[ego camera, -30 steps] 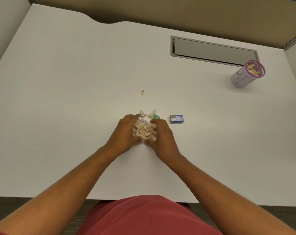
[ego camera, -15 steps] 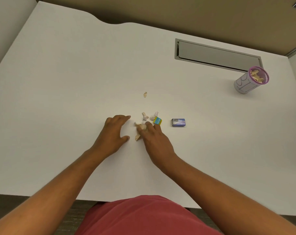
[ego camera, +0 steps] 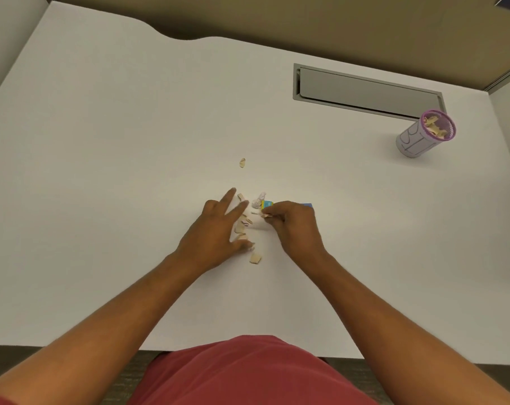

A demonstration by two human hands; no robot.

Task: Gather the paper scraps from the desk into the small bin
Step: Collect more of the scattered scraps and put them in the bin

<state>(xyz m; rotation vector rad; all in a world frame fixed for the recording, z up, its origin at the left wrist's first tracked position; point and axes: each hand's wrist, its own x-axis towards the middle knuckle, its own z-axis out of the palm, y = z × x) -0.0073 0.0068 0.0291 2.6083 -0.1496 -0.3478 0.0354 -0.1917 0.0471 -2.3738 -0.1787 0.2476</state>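
Several small beige paper scraps [ego camera: 244, 226] lie spread on the white desk [ego camera: 131, 141] between my hands. My left hand [ego camera: 218, 229] rests flat over them, fingers apart. My right hand [ego camera: 291, 220] is closed, its fingertips pinching scraps beside a small blue and yellow piece [ego camera: 266, 204]. One scrap [ego camera: 255, 258] lies nearer to me, and a lone scrap [ego camera: 242, 162] sits farther away. The small bin [ego camera: 423, 135], a grey cylinder with a purple rim, stands at the far right with scraps inside.
A small blue box [ego camera: 306, 205] is mostly hidden behind my right hand. A grey cable hatch [ego camera: 364, 89] is set into the desk's back right. A crumpled white piece [ego camera: 259, 199] lies by the scraps. The desk's front edge is near my body.
The tight pile cupped between both hands a second ago has spread out. My left hand has flattened over the scraps, and my right hand has shifted right and closed on some.
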